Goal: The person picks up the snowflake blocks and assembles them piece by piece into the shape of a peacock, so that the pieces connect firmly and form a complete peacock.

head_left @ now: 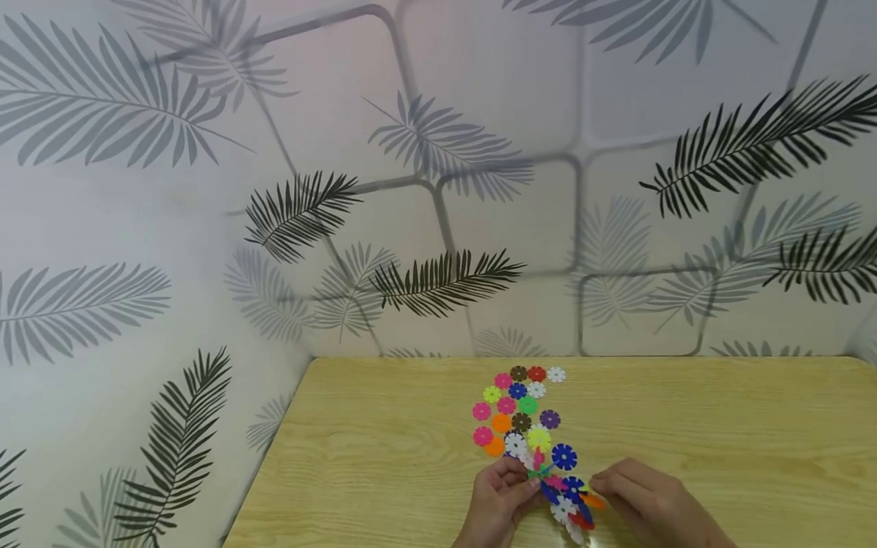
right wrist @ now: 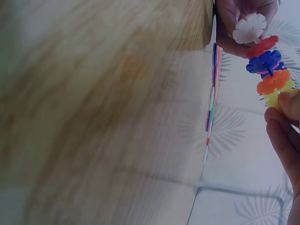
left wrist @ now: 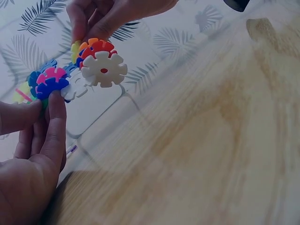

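Both hands hold a joined cluster of notched plastic flower discs [head_left: 564, 509] above the near part of the table. My left hand [head_left: 499, 496] pinches it at the left between thumb and fingers, close by a blue disc [left wrist: 51, 90] and a pink one. At the other side, my right hand [head_left: 654, 498] pinches a yellow disc [right wrist: 273, 99] by its edge, beside an orange disc [right wrist: 273, 81]. Blue, red and white discs make up the stretch between the hands. A large white disc [left wrist: 104, 70] faces the left wrist view.
Loose flower discs [head_left: 506, 406] in several colours lie flat on the wooden table [head_left: 370, 434], in a curved group beyond the left hand. A leaf-patterned wall [head_left: 493, 228] rises behind the table's far edge.
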Motion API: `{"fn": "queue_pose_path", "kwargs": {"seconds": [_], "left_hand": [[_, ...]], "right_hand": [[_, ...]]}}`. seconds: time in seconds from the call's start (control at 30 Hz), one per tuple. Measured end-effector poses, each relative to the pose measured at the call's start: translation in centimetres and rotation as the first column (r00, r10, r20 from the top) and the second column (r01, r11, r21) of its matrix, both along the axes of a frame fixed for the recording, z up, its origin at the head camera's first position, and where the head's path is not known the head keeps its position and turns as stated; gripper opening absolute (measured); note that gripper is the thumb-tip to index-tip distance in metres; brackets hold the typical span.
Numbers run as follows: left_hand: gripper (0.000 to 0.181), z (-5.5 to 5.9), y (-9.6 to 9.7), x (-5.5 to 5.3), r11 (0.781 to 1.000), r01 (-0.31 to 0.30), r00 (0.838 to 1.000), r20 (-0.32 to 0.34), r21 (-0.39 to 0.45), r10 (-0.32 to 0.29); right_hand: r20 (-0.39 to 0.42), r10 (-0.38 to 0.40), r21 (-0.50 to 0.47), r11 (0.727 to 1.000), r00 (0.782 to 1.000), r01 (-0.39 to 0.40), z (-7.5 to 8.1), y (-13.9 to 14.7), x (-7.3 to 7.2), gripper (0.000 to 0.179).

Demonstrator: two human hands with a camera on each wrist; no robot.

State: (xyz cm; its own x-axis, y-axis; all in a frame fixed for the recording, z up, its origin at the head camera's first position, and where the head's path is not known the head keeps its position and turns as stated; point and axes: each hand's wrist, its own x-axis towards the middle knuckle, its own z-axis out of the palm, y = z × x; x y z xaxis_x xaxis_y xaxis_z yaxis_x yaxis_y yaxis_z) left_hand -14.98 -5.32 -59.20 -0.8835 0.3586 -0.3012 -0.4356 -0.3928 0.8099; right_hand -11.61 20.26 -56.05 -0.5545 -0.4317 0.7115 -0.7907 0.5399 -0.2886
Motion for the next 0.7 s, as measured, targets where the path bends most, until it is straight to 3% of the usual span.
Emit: {"fn": "queue_pose_path", "kwargs": {"seconds": [0.2, 0.33, 0.43, 0.57, 0.7], "left_hand": [[0.019, -0.1, 0.0, 0.1, 1.0, 0.018, 1.0, -0.022, 0.01, -0.018], [0.019, 0.0, 0.0, 0.2, 0.999, 0.043, 0.998, -0.045, 0.026, -0.042], [0.034, 0.1, -0.1, 0.3, 0.995, 0.081, 0.994, -0.073, 0.05, -0.077], [0.052, 0.1, -0.3, 0.4, 0.99, 0.124, 0.988, -0.104, 0.061, -0.117], [0.052, 0.1, -0.4, 0.4, 0.99, 0.129, 0.987, -0.102, 0.05, -0.123]], "right_hand": [[0.004, 0.052, -0.018, 0.998, 0.999, -0.052, -0.3, 0.6, -0.5, 0.043], [-0.017, 0.021, -0.094, 0.995, 1.0, -0.023, -0.3, 0.6, -1.2, 0.041], [0.013, -0.017, -0.165, 0.986, 1.0, 0.019, -0.1, 0.4, -1.5, 0.038], [0.112, -0.047, -0.193, 0.979, 0.993, 0.069, 0.6, 0.0, -1.9, 0.007], [0.21, -0.076, -0.194, 0.974, 0.975, 0.118, 1.0, -0.3, -2.2, 0.045]]}}
